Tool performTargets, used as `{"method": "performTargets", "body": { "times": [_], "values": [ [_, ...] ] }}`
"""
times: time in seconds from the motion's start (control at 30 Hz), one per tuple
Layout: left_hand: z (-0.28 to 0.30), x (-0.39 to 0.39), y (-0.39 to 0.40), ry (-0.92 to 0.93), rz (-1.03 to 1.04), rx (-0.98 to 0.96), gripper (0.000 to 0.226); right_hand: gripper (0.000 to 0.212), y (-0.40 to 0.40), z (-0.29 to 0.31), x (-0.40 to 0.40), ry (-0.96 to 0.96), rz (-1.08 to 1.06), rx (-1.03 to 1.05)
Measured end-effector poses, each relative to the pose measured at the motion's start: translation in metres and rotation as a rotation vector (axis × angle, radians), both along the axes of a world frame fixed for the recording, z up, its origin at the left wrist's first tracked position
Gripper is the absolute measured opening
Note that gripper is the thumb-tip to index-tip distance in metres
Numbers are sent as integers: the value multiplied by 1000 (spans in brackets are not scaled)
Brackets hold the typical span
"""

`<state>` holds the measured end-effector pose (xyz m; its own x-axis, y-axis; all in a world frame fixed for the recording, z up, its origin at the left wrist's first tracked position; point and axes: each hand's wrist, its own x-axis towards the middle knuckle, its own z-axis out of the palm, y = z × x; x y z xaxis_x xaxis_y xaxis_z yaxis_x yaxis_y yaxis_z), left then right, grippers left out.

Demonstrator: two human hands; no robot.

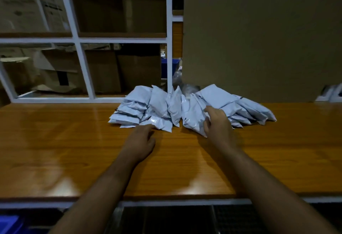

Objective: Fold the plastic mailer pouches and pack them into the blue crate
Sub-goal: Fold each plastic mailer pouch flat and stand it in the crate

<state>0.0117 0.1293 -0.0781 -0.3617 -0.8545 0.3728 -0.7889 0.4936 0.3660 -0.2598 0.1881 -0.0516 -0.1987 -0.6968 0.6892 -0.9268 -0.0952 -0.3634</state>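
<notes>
At frame centre, the left hand [143, 138], fingers loosely extended, touches the near edge of the pouch pile [148, 107] on the wooden table [74, 141]. Right of centre, the right hand [217, 122], fingers spread, rests on one pouch [192, 117]. Advisable: separate a single pouch before folding.

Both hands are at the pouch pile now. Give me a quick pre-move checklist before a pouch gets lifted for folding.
1. Right hand on a pouch: ok, fingers rest on the right heap of pouches.
2. Left hand gripping: not ok, it only reaches the left heap.
3. Folding space on the wooden counter: ok, bare wood before the pile.
4. Blue crate in reach: cannot tell, only a blue corner shows at lower left.
5. Pouches already folded: cannot tell.
</notes>
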Motion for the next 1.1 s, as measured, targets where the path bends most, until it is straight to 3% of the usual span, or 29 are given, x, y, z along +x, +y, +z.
{"method": "performTargets", "body": {
  "times": [0.13, 0.33, 0.43, 0.53, 0.7, 0.8, 0.97, 1.03, 1.1],
  "values": [
    [-8, -1, -7, -16, 3, -16, 48, 22, -49, 22, -25, 9, -154, -21],
    [-11, 0, -12, 2, 23, -30, 51, 24, -95, 15, -47, 131, -464, 253],
    [-12, -1, -14, 18, 32, -19, 50, 12, -96, 11, -51, 76, -502, 188],
    [-11, -1, -13, 30, 26, -13, 51, 15, -89, 15, -49, 14, -484, 35],
    [-5, -1, -6, 56, -2, 7, 50, 13, -47, 31, -27, 25, -207, -319],
    [-2, 2, 1, 248, -11, 34, 45, 6, -7, 29, -3, 41, 40, -433],
    [1, 18, 12, 911, 132, 201, 28, 12, 50, -4, 28, 111, 307, -250],
    [3, 20, 23, 985, 149, 212, 26, 16, 60, -23, 31, 145, 422, -121],
    [3, 22, 37, 874, 86, 181, 24, 15, 66, -30, 34, 158, 495, 33]
  ]
}}
